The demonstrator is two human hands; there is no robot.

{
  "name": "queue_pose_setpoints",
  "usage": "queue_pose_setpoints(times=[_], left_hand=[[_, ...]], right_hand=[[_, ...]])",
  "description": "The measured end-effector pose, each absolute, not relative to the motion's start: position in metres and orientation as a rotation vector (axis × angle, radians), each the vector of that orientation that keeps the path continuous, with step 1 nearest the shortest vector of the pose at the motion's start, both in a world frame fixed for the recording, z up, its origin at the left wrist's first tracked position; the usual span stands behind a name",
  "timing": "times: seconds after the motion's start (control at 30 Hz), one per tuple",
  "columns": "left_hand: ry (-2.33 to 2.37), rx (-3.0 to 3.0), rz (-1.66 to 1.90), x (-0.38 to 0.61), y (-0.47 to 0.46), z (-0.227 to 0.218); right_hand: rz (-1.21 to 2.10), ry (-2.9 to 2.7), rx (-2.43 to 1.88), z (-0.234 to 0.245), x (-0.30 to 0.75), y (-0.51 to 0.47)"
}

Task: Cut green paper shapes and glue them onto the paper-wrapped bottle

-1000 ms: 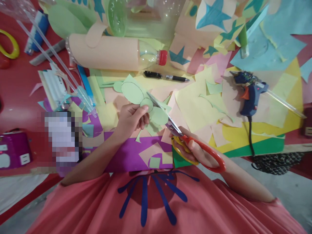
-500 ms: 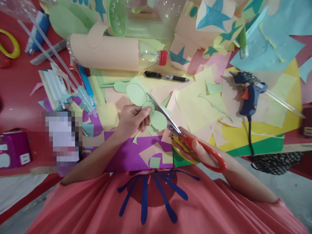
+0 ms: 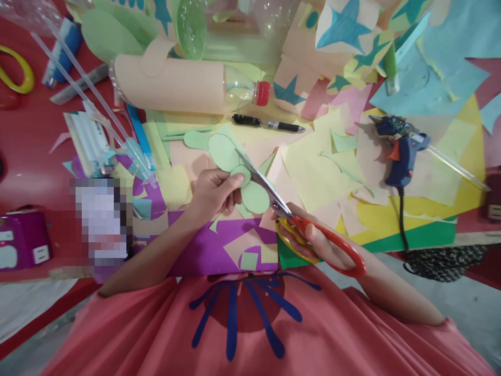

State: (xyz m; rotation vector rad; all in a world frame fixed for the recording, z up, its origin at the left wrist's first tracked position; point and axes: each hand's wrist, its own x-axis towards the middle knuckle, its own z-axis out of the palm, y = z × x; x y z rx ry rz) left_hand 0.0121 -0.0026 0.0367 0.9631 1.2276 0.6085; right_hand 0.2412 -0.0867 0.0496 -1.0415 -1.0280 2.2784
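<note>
Between thumb and fingers, my left hand point(image 3: 217, 193) pinches a light green paper cutout point(image 3: 224, 151) made of rounded lobes with drawn outlines. My right hand point(image 3: 301, 224) grips scissors point(image 3: 332, 245) with red and yellow handles. Their blades lie along the cutout's right edge, by the upper lobe and the small middle circle. A black pen point(image 3: 268, 124) rests just beyond the cutout. Further back lies a plastic bottle point(image 3: 168, 83) wrapped in peach paper, with a red cap. My left fingertips are partly hidden behind the paper.
On the right, a blue glue gun point(image 3: 403, 151) lies with its cord running to the table edge. Paper scraps point(image 3: 313, 167) cover the middle. Clear glue sticks point(image 3: 90, 99), a purple box point(image 3: 25, 240) and a second yellow-handled tool point(image 3: 18, 70) are on the left.
The green cutout has turned slightly, its upper lobe shifting a little to the right against the blades. Both hands stay almost in place.
</note>
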Motion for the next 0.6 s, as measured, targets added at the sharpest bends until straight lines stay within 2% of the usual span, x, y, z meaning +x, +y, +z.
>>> queue_pose_setpoints(times=[0.6], left_hand=[[1.253, 0.974, 0.758, 0.0106, -0.0013, 0.0338]], right_hand=[[2.225, -1.128, -1.074, 0.0526, 0.2481, -0.0866]])
